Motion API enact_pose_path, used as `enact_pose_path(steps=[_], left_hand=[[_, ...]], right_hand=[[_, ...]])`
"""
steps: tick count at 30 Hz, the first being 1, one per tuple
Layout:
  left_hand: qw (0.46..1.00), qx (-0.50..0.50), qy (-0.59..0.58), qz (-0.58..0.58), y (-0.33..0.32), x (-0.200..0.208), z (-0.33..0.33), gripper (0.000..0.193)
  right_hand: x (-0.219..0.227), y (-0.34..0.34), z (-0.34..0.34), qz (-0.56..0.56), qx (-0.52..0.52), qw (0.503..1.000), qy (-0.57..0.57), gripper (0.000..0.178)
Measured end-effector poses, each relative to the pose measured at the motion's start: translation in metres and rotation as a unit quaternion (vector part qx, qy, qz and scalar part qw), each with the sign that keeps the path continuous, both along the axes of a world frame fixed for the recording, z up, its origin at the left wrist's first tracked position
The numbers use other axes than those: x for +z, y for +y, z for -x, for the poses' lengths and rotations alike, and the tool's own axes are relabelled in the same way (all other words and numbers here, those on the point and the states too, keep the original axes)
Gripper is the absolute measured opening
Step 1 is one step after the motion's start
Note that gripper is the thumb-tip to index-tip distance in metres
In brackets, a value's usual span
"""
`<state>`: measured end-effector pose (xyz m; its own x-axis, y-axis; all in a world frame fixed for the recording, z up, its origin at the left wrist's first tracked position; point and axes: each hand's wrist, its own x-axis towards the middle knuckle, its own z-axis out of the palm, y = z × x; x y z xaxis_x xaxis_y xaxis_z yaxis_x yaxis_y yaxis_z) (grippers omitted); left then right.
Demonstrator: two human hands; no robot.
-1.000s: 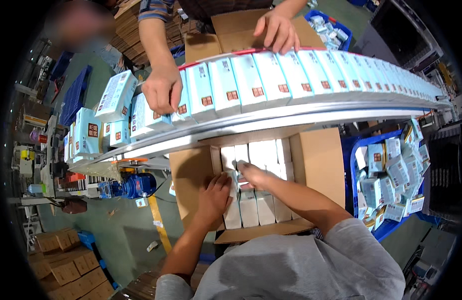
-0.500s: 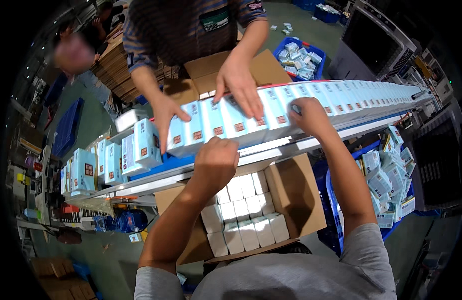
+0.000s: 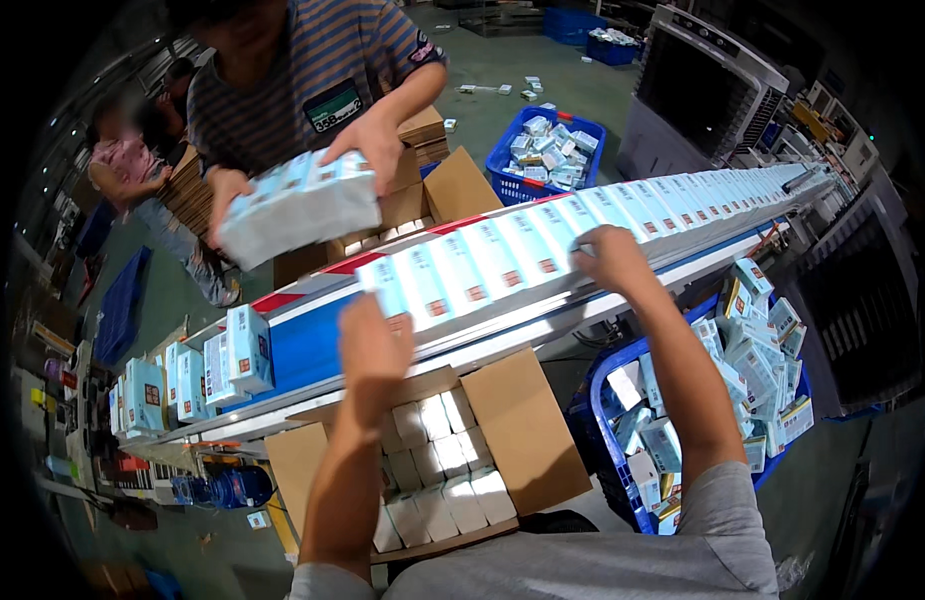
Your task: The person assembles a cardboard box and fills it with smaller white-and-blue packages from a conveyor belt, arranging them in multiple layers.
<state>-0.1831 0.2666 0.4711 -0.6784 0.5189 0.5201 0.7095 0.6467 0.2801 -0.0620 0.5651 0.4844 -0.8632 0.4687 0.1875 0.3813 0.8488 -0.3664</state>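
Note:
On the blue conveyor belt (image 3: 307, 345) stands a long row of light blue, white-sided packs (image 3: 482, 265), pressed tightly side by side. My left hand (image 3: 377, 340), slightly blurred, is closed against the row's left end, its fingertips partly hidden. Farther right along the same row, my right hand (image 3: 612, 260) has curled fingers over a pack. Several packs lie between my two hands. Below my forearms, an open cardboard carton (image 3: 527, 430) holds rows of white-sided packs. Across the belt, a co-worker's hands (image 3: 367, 150) carry a blurred block of packs (image 3: 302, 215) above another open carton (image 3: 462, 195).
Loose packs fill a blue basket (image 3: 594, 400) at my right and another blue basket (image 3: 547, 150) beyond the belt. More packs (image 3: 187, 380) stand at the belt's left end. A person (image 3: 132, 170) stands beside stacked flat cardboard at the far left.
The co-worker has lifted a block of packs off the row, baring blue belt at the left. My left hand has shifted left to the row's new end. The view has shifted somewhat.

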Motion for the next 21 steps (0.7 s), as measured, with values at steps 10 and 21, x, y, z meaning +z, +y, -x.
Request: enact_pose_path(steps=[10,21], left_hand=[[0.904,-0.019,-0.423,-0.064,-0.078,-0.002,0.078,0.065],[0.882,-0.018,-0.441,-0.164,-0.106,-0.021,0.107,0.055]], right_hand=[[0.029,-0.117,0.069,0.003,0.048,0.987,-0.155,0.055],[0.005,-0.168,0.096,0.042,0.029,0.993,-0.102,0.066]])
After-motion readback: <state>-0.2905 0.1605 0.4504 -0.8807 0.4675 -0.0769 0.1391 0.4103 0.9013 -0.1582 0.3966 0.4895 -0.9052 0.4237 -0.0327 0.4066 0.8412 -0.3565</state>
